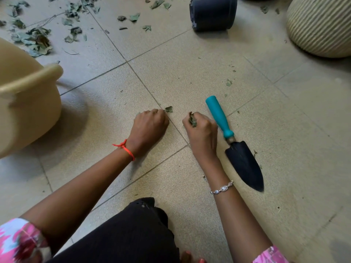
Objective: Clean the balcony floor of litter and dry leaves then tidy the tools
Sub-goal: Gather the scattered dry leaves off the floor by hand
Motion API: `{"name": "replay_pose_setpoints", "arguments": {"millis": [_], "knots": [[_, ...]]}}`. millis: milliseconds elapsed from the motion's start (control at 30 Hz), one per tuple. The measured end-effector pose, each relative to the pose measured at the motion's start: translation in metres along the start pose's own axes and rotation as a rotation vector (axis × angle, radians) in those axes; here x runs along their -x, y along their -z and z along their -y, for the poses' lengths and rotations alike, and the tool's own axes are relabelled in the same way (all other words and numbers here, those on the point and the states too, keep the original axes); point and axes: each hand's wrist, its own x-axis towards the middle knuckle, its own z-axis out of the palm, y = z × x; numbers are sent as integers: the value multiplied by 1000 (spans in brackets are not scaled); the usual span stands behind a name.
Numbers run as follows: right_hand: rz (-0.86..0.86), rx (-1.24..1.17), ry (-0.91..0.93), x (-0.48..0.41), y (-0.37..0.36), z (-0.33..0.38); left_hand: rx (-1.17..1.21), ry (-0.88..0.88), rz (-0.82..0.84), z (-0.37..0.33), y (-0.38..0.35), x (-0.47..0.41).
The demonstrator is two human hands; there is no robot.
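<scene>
We are looking down at a bent knee in black cloth, and at two sleeves of soft fabric with a pink and white pattern. Two bare forearms are reaching forward over the floor, which is made of beige square tiles with a fine ribbed surface and thin dark joints. A thin red thread is circling the left wrist, and a silver chain bracelet is lying on the right one.

The left hand is resting on a tile with its fingers curled under. We cannot tell if it is holding anything. A small leaf, dry and curled, is lying just beside its fingertips. The right hand is gripping some crumpled leaves between thumb and curled fingers.

Just beside the right hand a trowel is lying flat on the tiles. Its smooth teal handle is pointing away from us and its pointed black blade toward us.

Further left a smooth beige plastic bucket is standing, blurred at the edge of our view. Behind it many dry leaves, grey-green and broken, are lying scattered. At the far side a dark pot is lying on its side, and a round cream pot with fine ribs is standing well apart from the hands.
</scene>
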Motion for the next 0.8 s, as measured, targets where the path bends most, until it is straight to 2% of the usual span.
{"name": "replay_pose_setpoints", "arguments": {"millis": [100,267,433,500,600,700,800], "knots": [[52,244,154,10,-4,-3,103,50,-24,2,7,-1],[49,481,149,18,-8,1,519,408,-116,6,21,-11],[75,552,160,12,-9,4,841,696,-134,19,25,-10],[83,558,153,8,-9,5,938,754,-144,23,27,-10],[84,547,159,3,-10,6,863,619,-112,18,34,-15],[85,530,162,4,-11,5,633,390,-70,10,37,-25],[77,539,151,5,-11,4,352,140,64,7,33,-35]]}}
